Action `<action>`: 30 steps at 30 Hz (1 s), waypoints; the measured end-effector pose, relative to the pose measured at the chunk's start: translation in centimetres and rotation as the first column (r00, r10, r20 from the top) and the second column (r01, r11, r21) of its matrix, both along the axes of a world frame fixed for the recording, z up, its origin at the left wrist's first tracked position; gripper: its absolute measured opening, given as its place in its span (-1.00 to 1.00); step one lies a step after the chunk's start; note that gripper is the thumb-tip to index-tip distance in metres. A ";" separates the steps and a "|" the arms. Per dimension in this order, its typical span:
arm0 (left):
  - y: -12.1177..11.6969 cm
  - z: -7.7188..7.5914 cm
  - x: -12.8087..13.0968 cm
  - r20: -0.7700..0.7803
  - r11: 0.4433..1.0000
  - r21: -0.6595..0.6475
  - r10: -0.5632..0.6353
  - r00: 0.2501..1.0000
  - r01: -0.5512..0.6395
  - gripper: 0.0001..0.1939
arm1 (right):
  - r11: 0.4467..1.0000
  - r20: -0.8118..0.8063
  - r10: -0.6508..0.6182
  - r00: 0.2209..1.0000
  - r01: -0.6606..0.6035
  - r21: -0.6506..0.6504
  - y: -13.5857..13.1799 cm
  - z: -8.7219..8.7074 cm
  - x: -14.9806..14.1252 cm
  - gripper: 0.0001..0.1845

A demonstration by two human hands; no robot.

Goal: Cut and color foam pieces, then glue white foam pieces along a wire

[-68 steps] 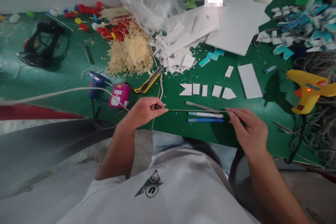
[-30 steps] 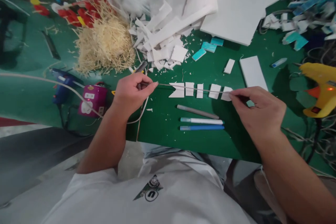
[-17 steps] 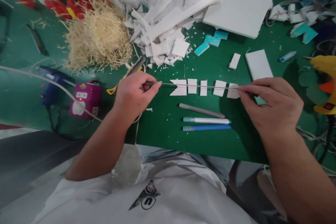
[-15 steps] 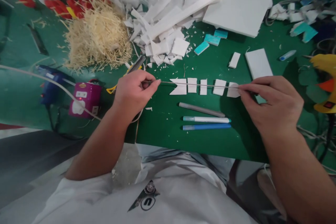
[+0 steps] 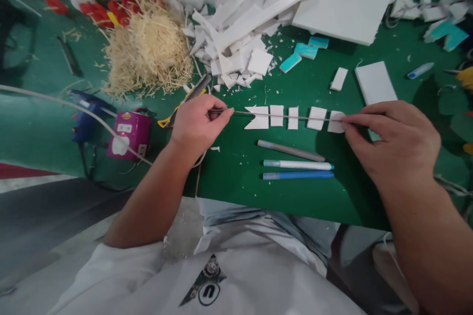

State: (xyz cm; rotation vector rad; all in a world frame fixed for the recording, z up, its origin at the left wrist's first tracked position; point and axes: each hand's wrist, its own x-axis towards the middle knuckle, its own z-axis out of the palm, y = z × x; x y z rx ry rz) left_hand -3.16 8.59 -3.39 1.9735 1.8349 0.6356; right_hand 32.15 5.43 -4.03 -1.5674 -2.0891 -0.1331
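Observation:
My left hand (image 5: 197, 125) pinches one end of a thin grey string (image 5: 301, 117); the other end is between the thumb and forefinger of my right hand (image 5: 399, 142). It runs straight and taut over a row of white foam pieces on the green table. At the row's left is a fishtail-cut piece (image 5: 261, 122), then several small blocks, one of them a narrow foam block (image 5: 293, 124). A rounded foam piece (image 5: 335, 127) lies under my right fingertips. Below the row lie a grey marker (image 5: 291, 151), a white marker (image 5: 299, 164) and a blue marker (image 5: 299, 175).
A box cutter (image 5: 197, 89) lies beyond my left hand. Wood shavings (image 5: 148, 54) and foam scraps (image 5: 236, 54) are heaped at the back. A blue glue gun (image 5: 86, 113) and a purple power box (image 5: 129, 135) stand left. A foam slab (image 5: 377, 81) lies behind my right hand.
The camera view has shifted slightly, so the table and hands appear farther right. Both hands keep their pinch on the string, which stays stretched over the foam row.

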 end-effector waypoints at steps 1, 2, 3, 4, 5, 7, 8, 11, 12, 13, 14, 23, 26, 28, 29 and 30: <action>0.0 0.0 0.0 0.000 1.000 -0.003 0.000 1.000 0.000 -0.86 | 1.000 0.000 0.003 1.000 -0.003 -0.008 0.0 0.0 0.0 -0.82; 0.1 0.0 0.0 -0.001 1.000 -0.006 0.000 1.000 0.000 -0.87 | 1.000 -0.001 0.002 1.000 -0.002 -0.022 -0.1 0.0 -0.1 -0.82; 0.1 0.0 0.0 -0.003 1.000 -0.011 -0.003 1.000 0.003 -0.88 | 0.999 0.001 -0.001 1.000 0.001 -0.036 -0.2 0.1 -0.1 -0.81; 0.0 0.0 0.1 -0.004 1.000 -0.016 -0.007 1.000 0.006 -0.89 | 1.000 0.003 -0.003 1.000 0.003 -0.031 -0.3 0.1 -0.1 -0.81; 0.0 0.0 0.1 -0.007 1.000 -0.018 -0.009 1.000 0.009 -0.89 | 1.000 0.005 0.001 1.000 -0.001 -0.010 -0.3 0.1 -0.1 -0.82; -0.2 0.1 0.2 -0.012 1.000 -0.009 -0.005 1.000 0.005 -0.88 | 1.000 0.007 0.011 1.000 -0.011 0.027 -0.4 0.1 -0.1 -0.84; -0.3 0.1 0.3 -0.014 1.000 -0.002 -0.003 1.000 0.003 -0.88 | 1.000 0.012 0.011 1.000 -0.011 0.024 -0.4 0.0 -0.1 -0.85; -0.5 0.1 0.4 -0.017 1.000 0.001 -0.015 1.000 0.015 -0.89 | 0.999 0.035 -0.032 0.999 0.032 0.002 -0.3 -0.1 -0.5 -0.85; -0.6 0.1 0.5 -0.019 1.000 -0.007 -0.029 0.999 0.029 -0.90 | 0.999 0.038 -0.043 0.998 0.043 0.008 -0.3 -0.2 -0.7 -0.85; -0.6 0.1 0.5 -0.020 0.999 -0.014 -0.047 0.999 0.047 -0.92 | 0.999 0.035 -0.047 0.998 0.046 0.025 -0.2 -0.1 -0.9 -0.83; -0.7 0.1 0.6 -0.022 0.998 -0.019 -0.067 0.998 0.066 -0.93 | 0.998 0.029 -0.044 0.999 0.043 0.037 -0.2 0.0 -1.1 -0.80; -0.9 0.6 0.9 -0.049 0.993 0.005 -0.118 0.992 0.119 -0.91 | 0.981 0.028 0.186 0.982 -0.183 -0.070 1.5 3.2 -3.7 -0.66; -0.9 0.6 0.8 -0.085 0.993 0.048 -0.104 0.991 0.108 -0.91 | 0.962 -0.005 0.244 0.970 -0.242 -0.126 3.0 4.2 -5.6 -0.69; -1.0 0.5 0.6 -0.102 0.990 0.092 -0.095 0.990 0.105 -0.91 | 0.963 -0.049 0.209 0.977 -0.215 -0.161 3.9 5.0 -7.3 -0.73; -1.0 0.4 0.5 -0.107 0.988 0.115 -0.094 0.990 0.106 -0.91 | 0.965 -0.076 0.180 0.981 -0.191 -0.178 4.2 5.3 -8.1 -0.74; -1.0 0.3 0.5 -0.109 0.985 0.136 -0.093 0.990 0.108 -0.91 | 0.964 -0.098 0.142 0.985 -0.160 -0.212 4.4 5.7 -9.0 -0.75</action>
